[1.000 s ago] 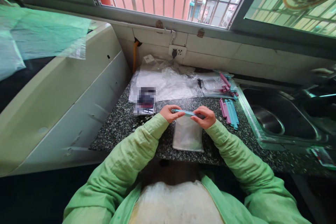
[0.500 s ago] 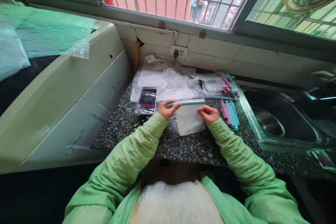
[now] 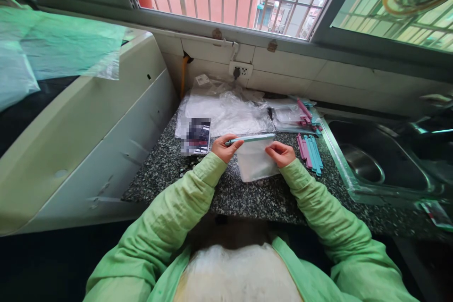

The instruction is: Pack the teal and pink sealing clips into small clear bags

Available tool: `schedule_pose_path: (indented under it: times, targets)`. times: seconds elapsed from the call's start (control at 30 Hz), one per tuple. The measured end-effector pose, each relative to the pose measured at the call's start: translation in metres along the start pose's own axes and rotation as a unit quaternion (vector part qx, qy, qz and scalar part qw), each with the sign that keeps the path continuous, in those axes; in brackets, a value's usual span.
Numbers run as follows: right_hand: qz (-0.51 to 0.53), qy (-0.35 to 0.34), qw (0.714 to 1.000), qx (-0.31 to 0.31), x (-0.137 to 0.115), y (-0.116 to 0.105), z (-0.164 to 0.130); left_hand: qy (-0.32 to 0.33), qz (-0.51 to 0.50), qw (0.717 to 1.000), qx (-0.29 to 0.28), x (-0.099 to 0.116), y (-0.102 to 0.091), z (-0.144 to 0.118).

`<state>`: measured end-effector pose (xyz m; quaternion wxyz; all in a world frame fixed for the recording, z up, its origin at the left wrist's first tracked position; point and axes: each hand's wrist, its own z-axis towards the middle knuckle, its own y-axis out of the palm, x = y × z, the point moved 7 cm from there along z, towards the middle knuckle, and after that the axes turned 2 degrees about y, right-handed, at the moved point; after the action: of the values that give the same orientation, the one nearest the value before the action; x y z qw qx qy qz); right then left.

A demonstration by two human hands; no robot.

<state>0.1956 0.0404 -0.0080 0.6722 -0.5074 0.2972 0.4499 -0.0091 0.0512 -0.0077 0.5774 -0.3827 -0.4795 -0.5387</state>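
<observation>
A small translucent plastic bag hangs between my hands over the speckled counter. Along its top edge lies a light blue bag sealing clip. My left hand is closed on the clip's left end, thumb on top. At the bag's right side, below the clip, my right hand pinches the plastic between thumb and fingers. To the right of that hand, several pink clips and blue clips lie side by side on the counter.
Crumpled clear plastic bags cover the back of the counter. A dark printed packet lies left of my hands. More pink clips rest on clear packaging. A metal sink is at right, a white appliance at left.
The bag's top right edge tilts slightly and the clip's right end has shifted a little. Both hands stay almost in the same place, still holding.
</observation>
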Motion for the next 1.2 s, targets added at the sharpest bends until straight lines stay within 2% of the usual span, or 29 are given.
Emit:
schedule_pose_path:
  times: [0.27, 0.7, 0.9, 1.2]
  targets:
    - [-0.025, -0.012, 1.0, -0.006, 0.0, -0.001, 0.0, -0.041, -0.019, 0.998, 0.041, 0.001, -0.008, 0.002]
    - [-0.051, -0.062, 0.997, 0.011, -0.002, -0.001, 0.002, -0.004, -0.014, 0.998, 0.064, 0.004, -0.011, 0.001]
    - [-0.045, -0.049, 0.998, 0.005, 0.0, 0.0, 0.002, -0.008, -0.025, 0.998, 0.06, 0.007, -0.01, 0.001]
    - [-0.065, -0.031, 0.997, -0.001, -0.003, -0.002, 0.0, -0.02, -0.064, 0.993, 0.094, 0.0, -0.018, 0.006]
